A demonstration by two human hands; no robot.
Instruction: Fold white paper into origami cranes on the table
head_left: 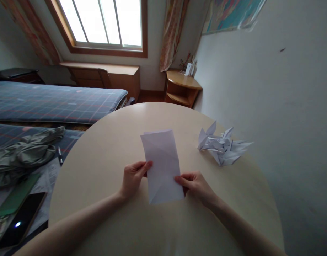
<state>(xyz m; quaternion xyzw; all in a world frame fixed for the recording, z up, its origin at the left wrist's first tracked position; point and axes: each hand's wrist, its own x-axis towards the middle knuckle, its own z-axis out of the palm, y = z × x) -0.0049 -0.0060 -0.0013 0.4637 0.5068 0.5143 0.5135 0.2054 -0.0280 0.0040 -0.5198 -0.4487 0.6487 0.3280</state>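
A white sheet of paper (pixel 163 156), folded over into an upright rectangle with faint diagonal creases, is held up above the round table (pixel 107 153). My left hand (pixel 134 177) pinches its left edge, thumb on the near face and fingers behind. On the opposite edge, a little lower, my right hand (pixel 194 183) grips in the same way. The fingers behind the paper are partly hidden. To the right on the tabletop lies a pile of folded white paper figures (pixel 222 144) with pointed wings, apart from both hands.
Left of the table, a plaid bed (pixel 57 103) holds a grey-green cloth (pixel 25 153), a pen (pixel 60 155), a green booklet (pixel 16 195) and a dark phone (pixel 23 217). A white wall (pixel 294 142) stands close on the right. Behind are a corner shelf (pixel 183 80) and a desk (pixel 118 68).
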